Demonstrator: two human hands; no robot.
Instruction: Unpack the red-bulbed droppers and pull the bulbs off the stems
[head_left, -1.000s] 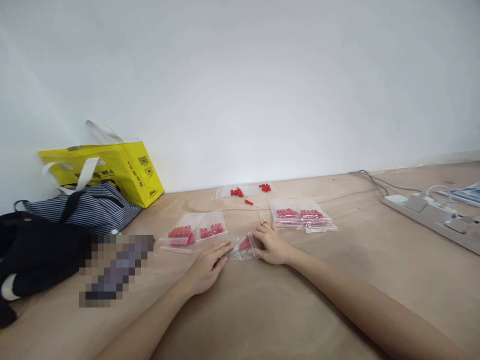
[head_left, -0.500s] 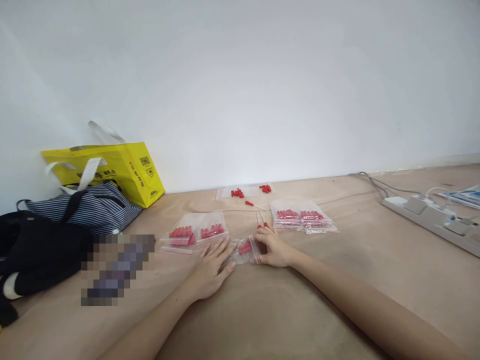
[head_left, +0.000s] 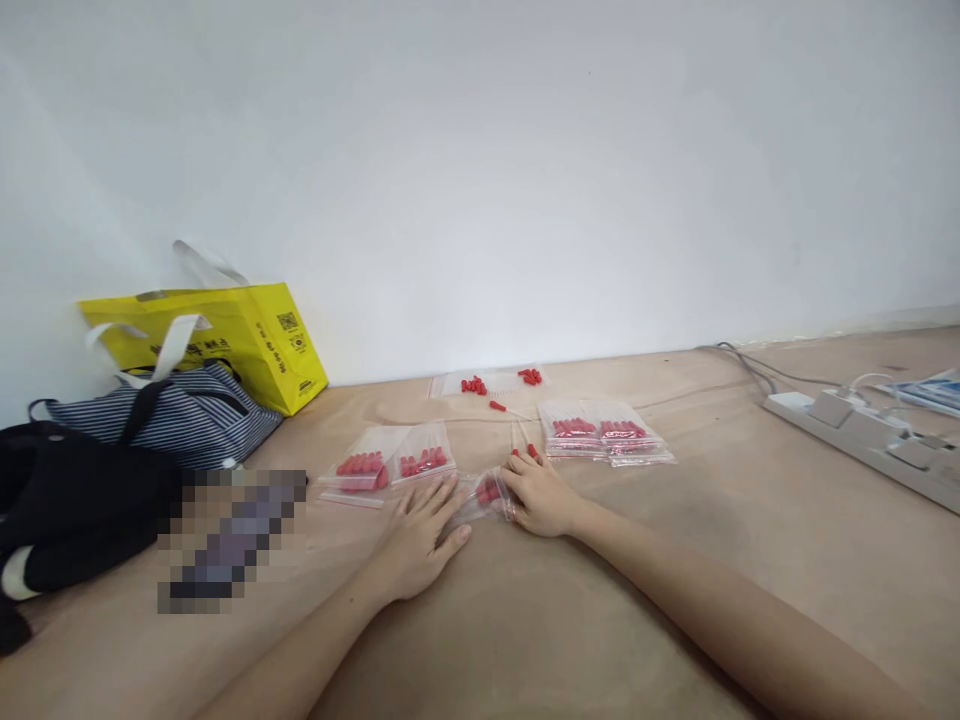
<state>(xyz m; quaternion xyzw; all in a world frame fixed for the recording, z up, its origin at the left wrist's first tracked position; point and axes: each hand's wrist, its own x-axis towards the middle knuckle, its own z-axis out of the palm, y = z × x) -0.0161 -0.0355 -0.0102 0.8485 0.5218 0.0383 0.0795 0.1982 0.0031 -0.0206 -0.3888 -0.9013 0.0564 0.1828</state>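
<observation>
Clear zip bag (head_left: 475, 506) with red-ended pieces (head_left: 488, 491) inside lay on the counter (head_left: 600, 610). Left hand (head_left: 424, 540) was palm down, fingers spread, fingertips at the bag's left end. Right hand (head_left: 541, 496) was curled over the right end; couldn't tell if it was pinching, thumb was hidden. Two loose red-ended sticks (head_left: 532, 451) sat just beyond the right knuckles. Filled bags (head_left: 424, 462) lay near the left fingertips, stacked bags (head_left: 575, 430) past the right hand.

Tan tabletop (head_left: 525, 640); on it clear plastic bags (head_left: 423, 453), yellow bag (head_left: 277, 345), striped bag (head_left: 165, 425), power strip (head_left: 862, 448).
</observation>
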